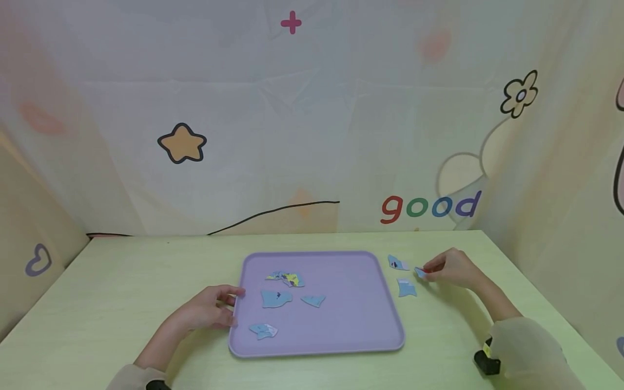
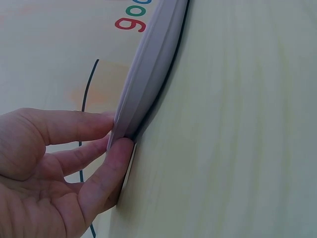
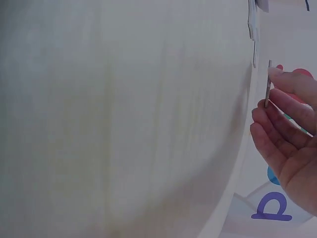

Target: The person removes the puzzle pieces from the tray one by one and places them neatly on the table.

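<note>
Puzzle piece, small and light blue, sits in the right hand, out past the right edge of the tray. That hand's grip is together, thumb and fingers pinching the piece; the right wrist view shows it edge-on, held above the bench.

Just beside it on the bench lie two more pieces: a blue one with a pale corner and a dark mark farther back, and a squarish blue one nearer the front. Both are near the tray's right rim.

The left hand is at the left side of the lilac tray, its grip clamped on the edge. In the left wrist view one finger touches the rim, and the thumb presses the outer wall.

On the tray's left half lie a blue-and-yellow patterned cluster at the back, a wide blue piece in front of it, a triangular blue piece just to its right, and a blue-and-white cluster near the front left corner.

Behind the bench hangs a pale curtain printed with a star, a flower and the coloured word "good".
</note>
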A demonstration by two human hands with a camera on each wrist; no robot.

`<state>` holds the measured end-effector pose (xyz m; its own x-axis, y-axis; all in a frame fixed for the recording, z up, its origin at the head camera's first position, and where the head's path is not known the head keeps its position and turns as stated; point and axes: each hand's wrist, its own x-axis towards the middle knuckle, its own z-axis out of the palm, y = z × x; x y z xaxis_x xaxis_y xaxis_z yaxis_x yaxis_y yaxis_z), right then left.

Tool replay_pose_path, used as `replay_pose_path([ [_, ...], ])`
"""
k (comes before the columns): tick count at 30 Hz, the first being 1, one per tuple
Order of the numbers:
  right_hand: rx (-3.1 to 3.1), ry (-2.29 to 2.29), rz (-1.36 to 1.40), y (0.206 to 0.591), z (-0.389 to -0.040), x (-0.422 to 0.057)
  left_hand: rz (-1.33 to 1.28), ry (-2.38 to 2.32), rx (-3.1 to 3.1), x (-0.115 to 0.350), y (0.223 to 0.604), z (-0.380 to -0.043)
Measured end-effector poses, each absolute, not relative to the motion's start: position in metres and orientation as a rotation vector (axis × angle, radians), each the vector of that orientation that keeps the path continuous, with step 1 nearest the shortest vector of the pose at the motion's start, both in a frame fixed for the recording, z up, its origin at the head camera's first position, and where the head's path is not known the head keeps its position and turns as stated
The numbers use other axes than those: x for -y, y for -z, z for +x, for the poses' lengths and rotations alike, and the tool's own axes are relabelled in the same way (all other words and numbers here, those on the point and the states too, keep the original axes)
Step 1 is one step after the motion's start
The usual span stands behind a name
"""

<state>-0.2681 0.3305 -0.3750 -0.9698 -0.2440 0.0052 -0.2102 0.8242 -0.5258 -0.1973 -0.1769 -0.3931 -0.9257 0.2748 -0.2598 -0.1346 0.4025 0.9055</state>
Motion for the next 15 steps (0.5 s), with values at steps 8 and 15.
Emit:
replay_pose_path([
  [8, -2.918, 0.838, -0.393, 0.3785, -0.2695, -0.3309, 0.12, -1.534, -2.292, 0.176, 0.3917, -0.1958],
  [15, -2.933, 0.808, -0.403, 0.3767, -0.2689, -0.3333, 0.117, -1.532, -2.304, 0.177, 0.3934, -0.1971],
])
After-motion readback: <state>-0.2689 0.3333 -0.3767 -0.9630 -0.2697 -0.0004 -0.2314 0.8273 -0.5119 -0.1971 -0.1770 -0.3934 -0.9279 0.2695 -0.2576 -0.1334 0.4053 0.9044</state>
